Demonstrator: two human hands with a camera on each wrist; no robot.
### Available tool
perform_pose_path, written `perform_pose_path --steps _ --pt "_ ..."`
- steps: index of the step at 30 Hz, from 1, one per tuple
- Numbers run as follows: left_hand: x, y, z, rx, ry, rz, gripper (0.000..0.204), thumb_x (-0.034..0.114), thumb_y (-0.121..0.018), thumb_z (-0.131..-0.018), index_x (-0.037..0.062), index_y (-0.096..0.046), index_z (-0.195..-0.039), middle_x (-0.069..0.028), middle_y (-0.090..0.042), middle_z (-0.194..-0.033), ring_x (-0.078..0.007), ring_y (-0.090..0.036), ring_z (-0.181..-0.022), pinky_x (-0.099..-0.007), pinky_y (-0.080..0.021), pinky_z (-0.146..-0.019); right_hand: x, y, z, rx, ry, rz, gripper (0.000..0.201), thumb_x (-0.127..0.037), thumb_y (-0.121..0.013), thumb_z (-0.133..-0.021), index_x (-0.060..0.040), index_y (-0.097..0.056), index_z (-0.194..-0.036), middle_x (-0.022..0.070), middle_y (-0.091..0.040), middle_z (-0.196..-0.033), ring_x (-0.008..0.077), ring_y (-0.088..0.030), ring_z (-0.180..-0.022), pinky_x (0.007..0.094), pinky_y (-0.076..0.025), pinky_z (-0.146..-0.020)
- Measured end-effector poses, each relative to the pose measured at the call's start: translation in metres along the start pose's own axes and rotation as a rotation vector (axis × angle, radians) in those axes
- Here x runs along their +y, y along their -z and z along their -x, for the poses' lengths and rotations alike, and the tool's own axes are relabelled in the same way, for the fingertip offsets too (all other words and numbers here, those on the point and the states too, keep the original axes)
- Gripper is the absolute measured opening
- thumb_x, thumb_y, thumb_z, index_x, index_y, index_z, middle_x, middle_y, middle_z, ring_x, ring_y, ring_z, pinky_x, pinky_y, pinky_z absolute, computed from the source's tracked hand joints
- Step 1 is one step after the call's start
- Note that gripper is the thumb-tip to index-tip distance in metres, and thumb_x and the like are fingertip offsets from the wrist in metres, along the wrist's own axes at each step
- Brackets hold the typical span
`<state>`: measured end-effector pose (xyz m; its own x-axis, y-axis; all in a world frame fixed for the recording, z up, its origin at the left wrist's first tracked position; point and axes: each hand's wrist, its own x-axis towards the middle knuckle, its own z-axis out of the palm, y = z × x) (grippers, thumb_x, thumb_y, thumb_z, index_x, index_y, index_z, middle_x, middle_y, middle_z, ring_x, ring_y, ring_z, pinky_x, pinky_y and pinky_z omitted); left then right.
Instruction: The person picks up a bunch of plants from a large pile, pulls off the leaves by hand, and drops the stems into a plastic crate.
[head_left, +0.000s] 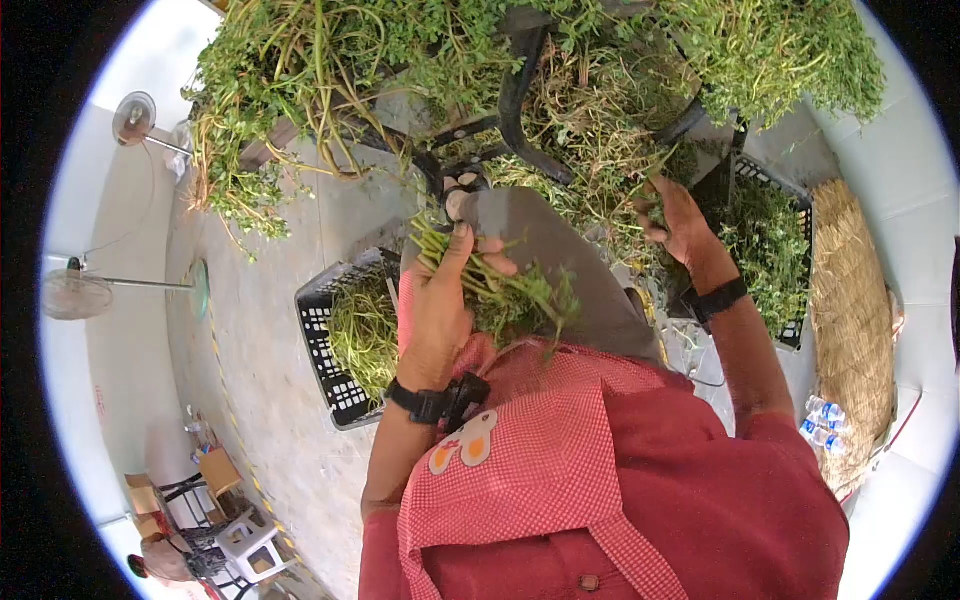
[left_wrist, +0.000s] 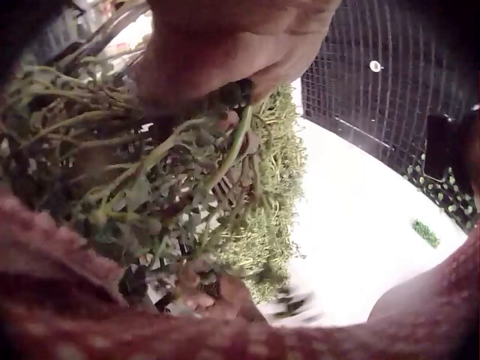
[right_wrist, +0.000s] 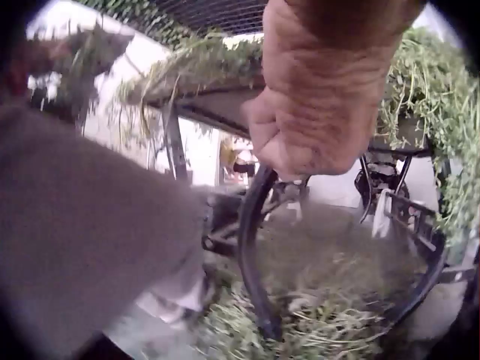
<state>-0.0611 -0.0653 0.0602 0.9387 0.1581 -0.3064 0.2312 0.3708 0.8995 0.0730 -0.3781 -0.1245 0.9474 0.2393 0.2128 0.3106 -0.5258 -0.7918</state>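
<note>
My left hand (head_left: 445,290) grips a bunch of leafy green stems (head_left: 530,295) above my lap, thumb across the stems. Cut stem ends point up and left; leafy tops hang to the right. The left wrist view shows these stems (left_wrist: 225,157) close under the hand. My right hand (head_left: 680,220) is off to the right with bent fingers, over a heap of loose stems and leaves (head_left: 590,130). In the right wrist view this hand (right_wrist: 315,112) is seen from its back, above a black curved bar (right_wrist: 251,247); I cannot tell whether its fingers hold a sprig.
A table heaped with greens (head_left: 420,50) stands in front of me. One black crate (head_left: 345,415) of stems is at my left, another crate (head_left: 805,215) of greens at my right. Beyond it are a straw roll (head_left: 850,300) and water bottles (head_left: 822,425). Fans (head_left: 80,292) stand far left.
</note>
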Motion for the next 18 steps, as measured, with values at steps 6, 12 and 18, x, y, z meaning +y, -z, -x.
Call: perform_pose_path --steps 6,12,18 --pt "-0.004 0.002 -0.012 -0.051 0.076 0.034 0.034 0.032 -0.047 -0.094 0.0006 -0.059 -0.096 -0.0145 -0.067 -0.083 -0.0183 -0.063 -0.067 -0.0302 -0.052 -0.057 -0.184 0.013 -0.005 -0.601 -0.515 -1.134 0.019 -0.016 -0.056 -0.087 -0.0064 -0.051 -0.102 0.0065 -0.055 -0.079 0.0111 -0.045 -0.052 0.0216 -0.030 -0.039" --pt "-0.009 0.004 -0.011 -0.094 0.088 0.016 0.034 0.032 -0.046 -0.094 0.0001 -0.056 -0.101 -0.0166 -0.066 -0.091 -0.0206 -0.064 -0.077 -0.0330 -0.054 -0.066 -0.208 -0.009 0.015 -0.696 -0.683 -1.323 0.017 -0.024 -0.055 -0.090 -0.0076 -0.050 -0.092 -0.0006 -0.044 -0.068 0.0042 -0.031 -0.042 0.0184 -0.022 -0.036" --pt "-0.007 0.003 -0.011 -0.164 0.085 0.044 0.033 0.031 -0.045 -0.095 -0.0002 -0.056 -0.100 -0.0177 -0.065 -0.093 -0.0219 -0.065 -0.079 -0.0334 -0.054 -0.069 -0.211 -0.017 0.023 -0.671 -0.402 -0.758 0.032 -0.031 -0.065 -0.084 -0.0054 -0.058 -0.102 -0.0058 -0.044 -0.062 0.0020 -0.032 -0.045 0.0199 -0.023 -0.038"
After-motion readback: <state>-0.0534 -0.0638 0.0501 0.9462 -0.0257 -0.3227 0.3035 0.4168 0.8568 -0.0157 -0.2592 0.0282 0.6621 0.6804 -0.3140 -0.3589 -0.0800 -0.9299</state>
